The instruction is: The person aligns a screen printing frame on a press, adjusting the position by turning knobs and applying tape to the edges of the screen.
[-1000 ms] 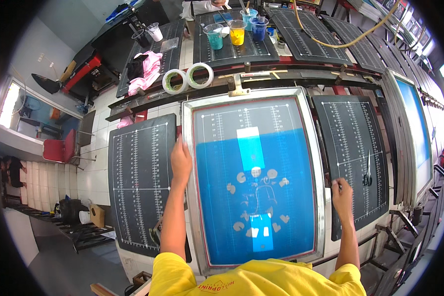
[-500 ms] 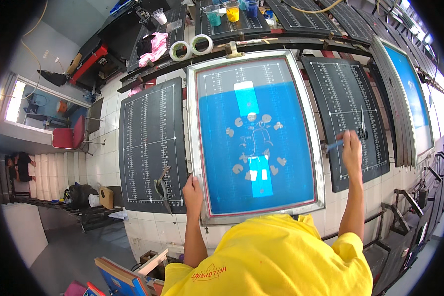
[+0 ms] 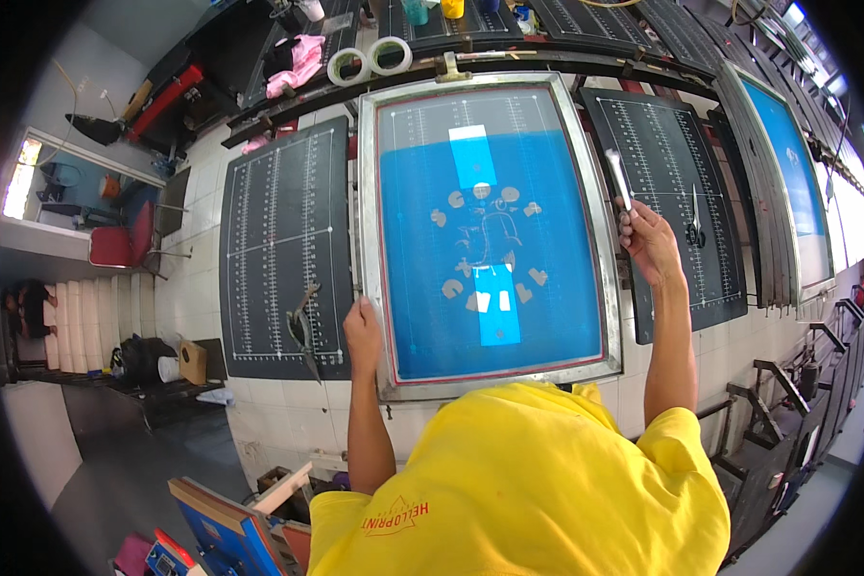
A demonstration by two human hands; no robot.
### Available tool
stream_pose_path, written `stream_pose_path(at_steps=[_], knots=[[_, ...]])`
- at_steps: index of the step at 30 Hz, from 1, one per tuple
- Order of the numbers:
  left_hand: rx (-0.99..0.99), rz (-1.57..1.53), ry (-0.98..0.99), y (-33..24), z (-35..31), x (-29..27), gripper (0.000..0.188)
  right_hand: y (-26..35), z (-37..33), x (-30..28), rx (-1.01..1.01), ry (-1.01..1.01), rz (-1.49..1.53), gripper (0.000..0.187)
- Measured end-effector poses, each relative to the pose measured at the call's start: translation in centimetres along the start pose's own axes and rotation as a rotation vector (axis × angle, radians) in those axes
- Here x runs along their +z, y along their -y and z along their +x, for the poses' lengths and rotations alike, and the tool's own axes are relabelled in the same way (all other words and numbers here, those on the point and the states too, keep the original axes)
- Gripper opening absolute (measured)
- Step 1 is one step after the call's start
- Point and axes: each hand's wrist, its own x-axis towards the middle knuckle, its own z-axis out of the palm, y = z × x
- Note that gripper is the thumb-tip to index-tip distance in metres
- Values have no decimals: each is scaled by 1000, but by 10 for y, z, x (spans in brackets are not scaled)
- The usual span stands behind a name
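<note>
A screen-printing frame (image 3: 610, 307) with a blue coated mesh stands in front of me, a ring of pale shapes and two bright light-blue rectangles on it. My left hand (image 3: 362, 338) is closed at the frame's left edge, near the lower corner. My right hand (image 3: 651, 238) is closed round a slim silver wrench (image 3: 621, 182), raised beside the frame's right edge and pointing up. Scissors (image 3: 696, 226) lie on the black ruled board (image 3: 662, 144) beyond that hand. On the left ruled board (image 3: 250, 192) rests a dark metal hand tool (image 3: 302, 331).
Two tape rolls (image 3: 390, 56) and a pink cloth (image 3: 302, 62) lie along the far rail, with paint cups (image 3: 452, 8) behind. Another blue screen (image 3: 782, 173) leans at right. A red chair (image 3: 125, 240) stands at left; wooden-framed boards (image 3: 216, 523) sit at lower left.
My right hand has moved left and up toward the frame, turning the wrench upright. My left hand stays at the frame's left edge. The whole view has shifted slightly.
</note>
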Motion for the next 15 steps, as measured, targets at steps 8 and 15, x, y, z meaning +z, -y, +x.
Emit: stream_pose_path(at_steps=[8,15], knots=[[38,-75,-50,-3,3,-1,38,-42,-24,-93,-242,-479,-886,20],[-37,-36,-18,12,0,-5,40,-83,-45,-152,-455,-794,-1452,21]])
